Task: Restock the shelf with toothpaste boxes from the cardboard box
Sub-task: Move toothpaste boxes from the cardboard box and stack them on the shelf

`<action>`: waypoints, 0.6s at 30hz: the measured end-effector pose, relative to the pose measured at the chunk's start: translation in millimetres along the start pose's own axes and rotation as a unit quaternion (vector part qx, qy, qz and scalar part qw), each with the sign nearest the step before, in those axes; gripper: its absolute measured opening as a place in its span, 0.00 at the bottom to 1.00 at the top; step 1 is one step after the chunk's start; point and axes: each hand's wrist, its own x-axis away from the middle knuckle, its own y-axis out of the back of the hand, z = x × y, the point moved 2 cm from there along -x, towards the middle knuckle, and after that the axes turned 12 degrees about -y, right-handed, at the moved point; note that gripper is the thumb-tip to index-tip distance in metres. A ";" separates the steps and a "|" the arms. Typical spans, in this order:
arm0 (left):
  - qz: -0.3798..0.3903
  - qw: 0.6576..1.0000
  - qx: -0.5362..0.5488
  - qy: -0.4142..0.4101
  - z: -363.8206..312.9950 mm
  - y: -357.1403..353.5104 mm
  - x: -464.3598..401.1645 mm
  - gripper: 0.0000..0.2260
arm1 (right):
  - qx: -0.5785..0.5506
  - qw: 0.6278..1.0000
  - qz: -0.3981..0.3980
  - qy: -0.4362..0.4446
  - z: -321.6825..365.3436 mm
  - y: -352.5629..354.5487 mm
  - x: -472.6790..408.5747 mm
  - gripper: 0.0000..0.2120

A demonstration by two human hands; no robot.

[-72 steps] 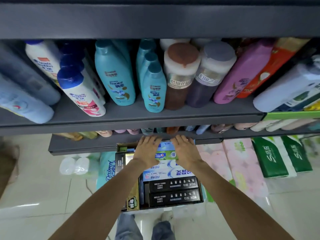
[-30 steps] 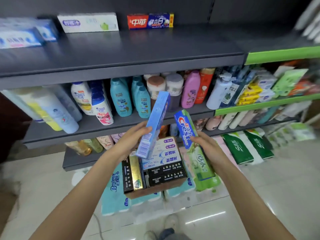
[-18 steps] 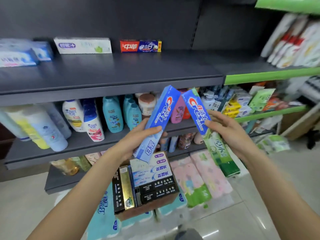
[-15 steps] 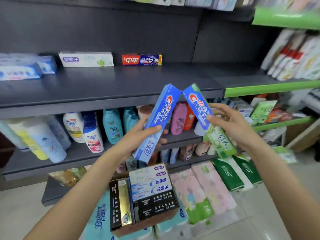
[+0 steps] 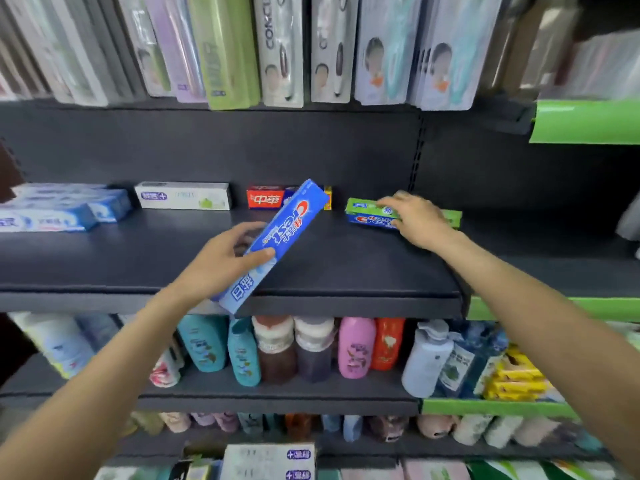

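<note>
Fingers of the left hand [image 5: 225, 259] grip a tilted blue toothpaste box [image 5: 277, 244]; right hand [image 5: 417, 220] holds a green-blue one [image 5: 367, 213].

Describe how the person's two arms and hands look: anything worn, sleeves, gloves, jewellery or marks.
Both arms are bare from wrist to the frame edge; no sleeve shows. The left hand and the right hand wear no gloves. No watch, bracelet or ring is visible on either, and no tattoos or marks can be made out. The fingernails look short and unpainted, though the picture is slightly blurred.
</note>
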 end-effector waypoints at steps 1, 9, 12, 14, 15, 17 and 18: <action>-0.010 1.000 -0.016 0.001 -0.5 -3.2 -7.0 0.16 | 0.012 1.000 -0.007 0.006 -4.8 -5.1 -16.5 0.24; -0.053 0.997 -0.030 0.042 10.4 -30.9 -42.7 0.10 | -0.054 0.997 0.013 0.050 0.8 -44.1 -104.9 0.24; -0.043 0.997 -0.028 0.056 17.6 -40.1 -54.0 0.11 | -0.077 0.994 0.016 0.077 16.1 -60.1 -115.1 0.24; -0.037 0.997 -0.029 0.062 17.8 -43.5 -61.6 0.11 | -0.032 0.996 -0.014 0.083 21.9 -62.2 -117.4 0.23; -0.035 0.997 -0.028 0.065 17.8 -44.4 -65.3 0.10 | -0.001 0.996 -0.034 0.078 22.7 -60.8 -117.1 0.22; -0.025 0.996 -0.030 0.078 17.7 -46.4 -73.9 0.09 | 0.057 0.994 -0.068 0.060 18.6 -56.4 -115.6 0.22; -0.017 0.996 -0.031 0.082 17.5 -47.2 -78.8 0.10 | 0.082 0.992 -0.079 0.047 14.1 -54.1 -114.4 0.22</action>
